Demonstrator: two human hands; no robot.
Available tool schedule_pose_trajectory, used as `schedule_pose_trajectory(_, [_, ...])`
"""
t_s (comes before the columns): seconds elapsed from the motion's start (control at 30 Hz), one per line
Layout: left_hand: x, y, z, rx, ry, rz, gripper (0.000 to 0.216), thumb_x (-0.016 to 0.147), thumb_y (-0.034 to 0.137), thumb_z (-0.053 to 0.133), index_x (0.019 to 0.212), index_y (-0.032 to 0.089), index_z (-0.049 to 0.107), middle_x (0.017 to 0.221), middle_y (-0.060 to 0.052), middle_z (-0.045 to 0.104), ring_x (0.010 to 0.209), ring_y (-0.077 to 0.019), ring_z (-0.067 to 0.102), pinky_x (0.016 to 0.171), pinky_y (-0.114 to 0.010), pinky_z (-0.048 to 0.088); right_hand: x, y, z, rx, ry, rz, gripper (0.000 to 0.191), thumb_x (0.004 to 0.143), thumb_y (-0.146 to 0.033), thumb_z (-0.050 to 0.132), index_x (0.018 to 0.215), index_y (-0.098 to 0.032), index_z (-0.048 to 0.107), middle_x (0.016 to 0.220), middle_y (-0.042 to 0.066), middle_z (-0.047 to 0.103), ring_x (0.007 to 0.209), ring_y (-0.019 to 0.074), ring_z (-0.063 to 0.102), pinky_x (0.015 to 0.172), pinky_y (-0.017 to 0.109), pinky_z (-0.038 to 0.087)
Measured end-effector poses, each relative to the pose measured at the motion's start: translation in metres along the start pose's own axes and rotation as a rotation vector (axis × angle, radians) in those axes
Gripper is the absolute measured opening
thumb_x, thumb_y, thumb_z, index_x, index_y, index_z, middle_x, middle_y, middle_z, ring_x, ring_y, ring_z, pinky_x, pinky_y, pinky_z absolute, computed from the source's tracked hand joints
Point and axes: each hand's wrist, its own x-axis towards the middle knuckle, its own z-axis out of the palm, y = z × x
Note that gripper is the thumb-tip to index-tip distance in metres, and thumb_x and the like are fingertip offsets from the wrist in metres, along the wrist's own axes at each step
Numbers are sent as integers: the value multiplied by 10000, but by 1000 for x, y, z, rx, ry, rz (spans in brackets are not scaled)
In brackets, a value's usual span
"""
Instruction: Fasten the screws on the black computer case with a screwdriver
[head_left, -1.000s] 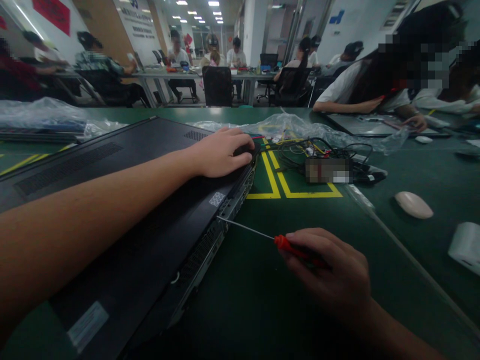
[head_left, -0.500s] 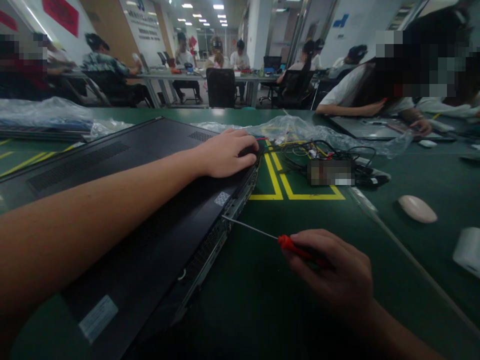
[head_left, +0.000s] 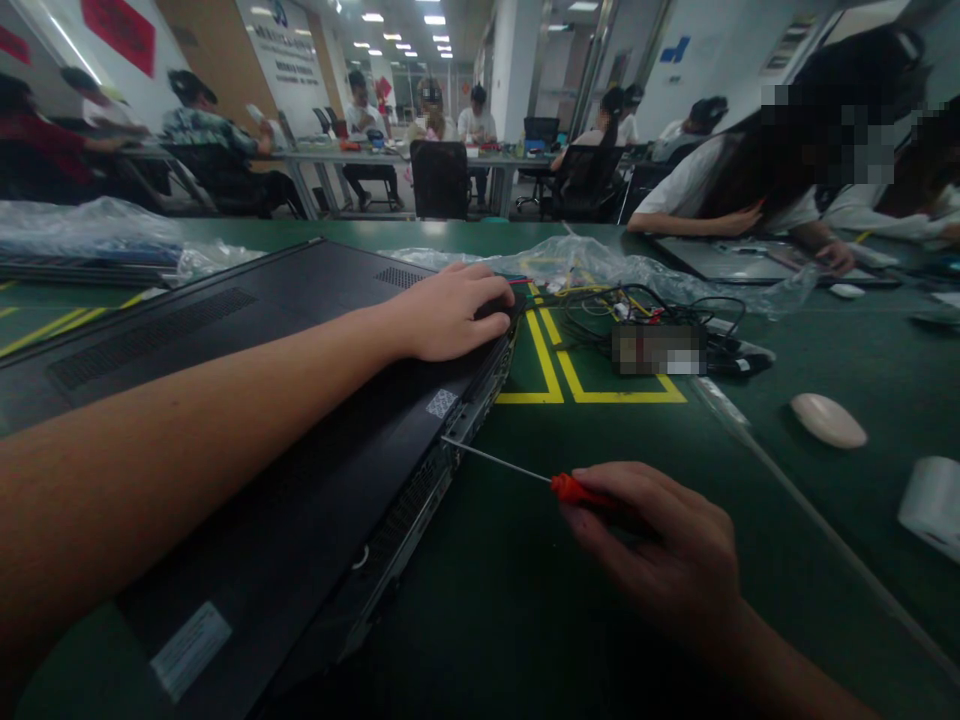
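1. Black computer case (head_left: 322,475): lying on its broad side on the green table (head_left: 855,500), vented edge facing right
2. My left hand (head_left: 457,312): laid over the case's far right corner, thumb parted from the fingers; how hard it presses, I cannot tell
3. Screwdriver (head_left: 566,488): red handle, thin shaft, tip at the case's right edge; same spot as a moment ago, so work there seems unfinished
4. My right hand (head_left: 660,530): fingers narrow, wrapped round the screwdriver handle
5. Tangled cables (head_left: 652,298): beyond that hand
6. Pale mouse (head_left: 829,420): right, apart
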Motion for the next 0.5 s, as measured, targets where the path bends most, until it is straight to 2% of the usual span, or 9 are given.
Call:
schedule_pose_trajectory(0.17, [0, 2, 0, 3, -2, 5, 469, 1055, 443, 442, 1334, 173, 706, 1359, -168, 710, 1320, -339, 632, 1239, -544, 437, 2, -1, 1, -3, 4, 7, 211, 939, -124, 795, 1132, -209, 782, 954, 45, 867, 757, 185, 831, 675, 276, 701])
schedule_pose_trajectory(0.5, [0, 1, 0, -3, -3, 5, 469, 1056, 448, 445, 1338, 182, 708, 1367, -164, 711, 1322, -339, 632, 1241, -546, 435, -1, 1, 3, 48, -10, 0, 287, 936, -111, 789, 1188, -247, 762, 958, 28, 857, 741, 179, 825, 616, 253, 672])
